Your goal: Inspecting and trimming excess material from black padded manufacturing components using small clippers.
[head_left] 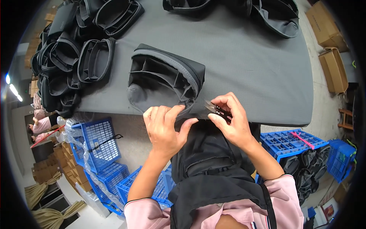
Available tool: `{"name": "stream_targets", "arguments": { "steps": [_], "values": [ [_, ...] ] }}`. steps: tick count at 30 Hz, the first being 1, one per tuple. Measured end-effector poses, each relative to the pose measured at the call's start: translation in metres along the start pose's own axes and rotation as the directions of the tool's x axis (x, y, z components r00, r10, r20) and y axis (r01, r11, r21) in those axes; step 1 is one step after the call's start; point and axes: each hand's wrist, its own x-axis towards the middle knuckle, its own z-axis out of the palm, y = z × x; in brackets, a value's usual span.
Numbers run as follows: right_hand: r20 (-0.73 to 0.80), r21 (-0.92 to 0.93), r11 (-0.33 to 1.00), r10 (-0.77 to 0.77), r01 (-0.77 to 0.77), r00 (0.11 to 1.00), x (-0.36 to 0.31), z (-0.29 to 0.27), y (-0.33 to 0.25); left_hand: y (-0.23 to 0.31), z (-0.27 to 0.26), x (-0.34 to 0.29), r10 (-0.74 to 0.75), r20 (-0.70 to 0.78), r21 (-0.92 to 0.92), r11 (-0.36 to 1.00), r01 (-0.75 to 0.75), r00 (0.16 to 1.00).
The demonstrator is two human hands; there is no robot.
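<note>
A black zippered pouch [152, 88] lies opened on the table in front of me, with dividers and pockets inside and a grey-edged zipper along its rim. My left hand [164, 128] is at the pouch's near rim. Its fingers curl over the edge, and its thumb points right just below it. Just right of the pouch, my right hand [233, 120] is closed around small black thread snips [218, 110]. Their pointed metal blades face up and left, close to the pouch's near right corner and apart from it.
The grey-covered table [251, 72] ends just before my apron [217, 183]. Black pouches [63, 57] are piled at the left, and more pouches [276, 17] lie at the far edge. Blue crates [97, 143] stand below on the left, another crate [289, 143] on the right. Cardboard boxes [331, 70] stand beyond.
</note>
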Motion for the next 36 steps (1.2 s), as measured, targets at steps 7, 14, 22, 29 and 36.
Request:
{"name": "stream_targets", "arguments": {
  "steps": [7, 14, 22, 29, 36],
  "values": [
    [0.061, -0.132, 0.991, 0.032, -0.024, 0.998, 0.003, -0.005, -0.005, -0.008, 0.012, -0.005, 0.053, -0.030, 0.101, 0.994, -0.050, 0.998],
    [0.067, -0.137, 0.990, -0.029, 0.038, 0.997, 0.006, 0.001, -0.004, -0.004, 0.017, -0.004, 0.056, -0.050, 0.090, 0.995, -0.051, 0.997],
    [0.020, 0.163, 0.974, 0.154, -0.156, 0.988, 0.001, -0.009, -0.007, -0.001, 0.004, 0.015, -0.117, 0.118, 0.137, 0.985, 0.100, 0.986],
    [-0.003, 0.220, 0.972, 0.083, -0.081, 0.997, -0.008, 0.010, -0.022, 0.008, -0.006, 0.059, -0.556, 0.371, -0.473, 0.576, 0.667, 0.744],
    [-0.085, 0.464, 0.878, 0.172, -0.114, 0.981, 0.022, 0.013, 0.004, -0.009, -0.026, 0.052, -0.117, 0.579, -0.347, 0.860, 0.374, 0.807]
  ]
}}
